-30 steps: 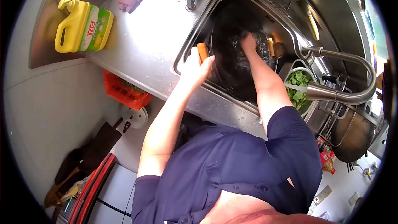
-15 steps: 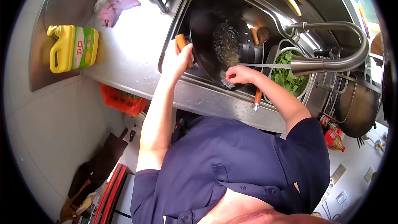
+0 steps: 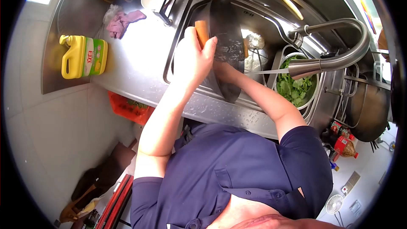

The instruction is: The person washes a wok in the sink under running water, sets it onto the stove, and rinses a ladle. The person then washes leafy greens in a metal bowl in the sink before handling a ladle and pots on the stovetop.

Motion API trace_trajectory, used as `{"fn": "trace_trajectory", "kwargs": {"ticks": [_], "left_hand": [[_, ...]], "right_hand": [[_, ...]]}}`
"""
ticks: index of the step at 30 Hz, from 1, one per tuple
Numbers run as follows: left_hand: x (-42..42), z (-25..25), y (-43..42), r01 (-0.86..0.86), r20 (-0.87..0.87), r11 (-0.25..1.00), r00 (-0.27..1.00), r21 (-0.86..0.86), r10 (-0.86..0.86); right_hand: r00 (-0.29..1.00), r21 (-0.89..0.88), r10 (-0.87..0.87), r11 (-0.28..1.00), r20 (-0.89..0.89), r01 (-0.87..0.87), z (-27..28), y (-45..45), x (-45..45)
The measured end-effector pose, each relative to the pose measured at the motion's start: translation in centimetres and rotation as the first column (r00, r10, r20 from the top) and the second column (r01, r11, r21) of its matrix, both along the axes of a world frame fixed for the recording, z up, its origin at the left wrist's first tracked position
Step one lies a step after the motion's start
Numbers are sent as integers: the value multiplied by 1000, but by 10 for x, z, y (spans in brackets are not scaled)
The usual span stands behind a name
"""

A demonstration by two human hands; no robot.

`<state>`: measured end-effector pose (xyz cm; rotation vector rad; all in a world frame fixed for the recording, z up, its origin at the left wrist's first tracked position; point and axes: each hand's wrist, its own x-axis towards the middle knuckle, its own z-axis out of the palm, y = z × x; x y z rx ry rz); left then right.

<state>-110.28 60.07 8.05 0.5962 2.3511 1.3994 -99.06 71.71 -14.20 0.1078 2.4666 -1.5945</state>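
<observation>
While the left hand [image 3: 196, 55] closes firmly round a wooden handle [image 3: 202, 32], with the thumb along its near side, the right hand [image 3: 223, 72] reaches into the wok [image 3: 224, 21]. Its fingers are in shadow and blurred, so I cannot tell whether they are curled, spread or gripping anything; the hand seems to be against or close to the inner surface. The wok is tipped steeply, almost on edge, over the sink [image 3: 250, 24], and a second wooden grip [image 3: 246, 47] shows at its far rim.

As for progress, the wok's inside is already wet, with pale streaks of water or suds, and the tap [image 3: 307, 67] is running. The work looks partway through: the wok has not yet been set down, the water is not shut off, and the streaks remain to be cleared. How clean the metal is cannot be judged.

The stream [image 3: 267, 72] runs across towards the wok's edge and the right forearm. Just beneath the tap's head, leafy greens [image 3: 293, 88] sit in a bowl [image 3: 312, 95]. Farther out on the desk [image 3: 131, 65] lie a pink cloth [image 3: 121, 24] and a yellow jug [image 3: 75, 59], well apart from both hands.
</observation>
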Motion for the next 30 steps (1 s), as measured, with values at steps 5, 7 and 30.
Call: {"fn": "trace_trajectory", "kwargs": {"ticks": [5,7,30], "left_hand": [[16,25,6,70,-87,994,993,-81,-77],[19,19,3,59,-65,994,996,-87,-64],[-4,-102,-77,-54,378,998,924,-24,59]], "right_hand": [[998,473,-44,879,-39,57,-105,59,14],[984,671,-163,722,-71,168,-103,75,0],[772,435,-619,660,-147,612,-62,32,-136]]}}
